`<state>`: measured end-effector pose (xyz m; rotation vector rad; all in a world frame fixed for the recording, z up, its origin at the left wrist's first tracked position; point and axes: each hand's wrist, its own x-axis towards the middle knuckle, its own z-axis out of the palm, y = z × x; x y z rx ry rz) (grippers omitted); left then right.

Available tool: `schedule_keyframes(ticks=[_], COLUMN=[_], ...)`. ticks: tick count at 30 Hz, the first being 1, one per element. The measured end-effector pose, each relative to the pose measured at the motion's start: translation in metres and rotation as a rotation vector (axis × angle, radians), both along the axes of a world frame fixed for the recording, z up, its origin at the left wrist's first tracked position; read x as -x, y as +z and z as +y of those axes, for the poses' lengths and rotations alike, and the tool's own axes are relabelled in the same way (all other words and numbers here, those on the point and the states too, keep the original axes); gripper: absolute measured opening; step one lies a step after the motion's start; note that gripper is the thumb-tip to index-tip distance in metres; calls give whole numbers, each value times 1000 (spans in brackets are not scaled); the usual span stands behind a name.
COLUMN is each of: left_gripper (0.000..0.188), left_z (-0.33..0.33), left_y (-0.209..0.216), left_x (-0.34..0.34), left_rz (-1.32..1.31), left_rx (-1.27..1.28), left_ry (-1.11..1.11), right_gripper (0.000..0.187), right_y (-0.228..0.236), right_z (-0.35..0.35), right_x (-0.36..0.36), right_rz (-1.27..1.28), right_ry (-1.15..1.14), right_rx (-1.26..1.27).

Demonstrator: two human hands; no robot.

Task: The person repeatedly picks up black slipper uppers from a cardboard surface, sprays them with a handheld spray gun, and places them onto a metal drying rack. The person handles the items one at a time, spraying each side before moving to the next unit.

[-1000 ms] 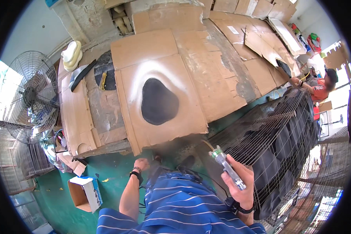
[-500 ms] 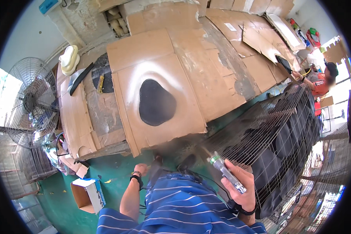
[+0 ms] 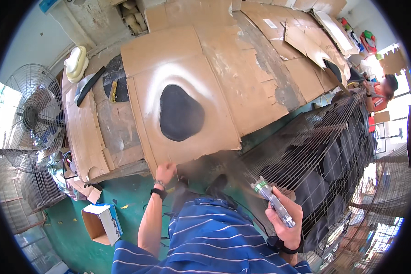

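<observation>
While the right hand (image 3: 286, 213) grips a slim silver metal spray gun with a green collar (image 3: 275, 204), its fingers are wrapped around the body beside a dark wire-mesh rack (image 3: 301, 147). The left hand (image 3: 165, 172) is positioned at the near edge of a flat brown cardboard sheet (image 3: 214, 125); its fingers are curled, and whether they grip the edge cannot be determined. On the sheet, a black rounded-triangular pad (image 3: 181, 113) lies flat, partly bordered by white overspray (image 3: 176, 73). Left of the cardboard-covered table (image 3: 118, 130) stands a round wire-guarded fan (image 3: 30, 116).
</observation>
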<state>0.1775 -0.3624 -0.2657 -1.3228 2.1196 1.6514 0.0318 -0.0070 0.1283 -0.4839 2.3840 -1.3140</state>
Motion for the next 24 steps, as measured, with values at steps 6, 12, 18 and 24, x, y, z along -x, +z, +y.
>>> schedule_keyframes(ticks=[6, 12, 18, 24], left_gripper=[22, 20, 16, 15], left_z=[-42, -54, -55, -54], left_y=[12, 13, 16, 24], left_x=[99, 141, 145, 155], left_rz=[146, 22, 1, 165], left_rx=[533, 720, 822, 796], left_ry=[276, 234, 131, 254], right_gripper=[53, 53, 53, 58], right_y=[14, 18, 26, 12], right_z=[1, -9, 7, 8], right_x=[-2, -3, -11, -22], right_rz=[-9, 28, 34, 47], right_ry=[126, 48, 14, -87], right_rx=[-41, -36, -76, -48])
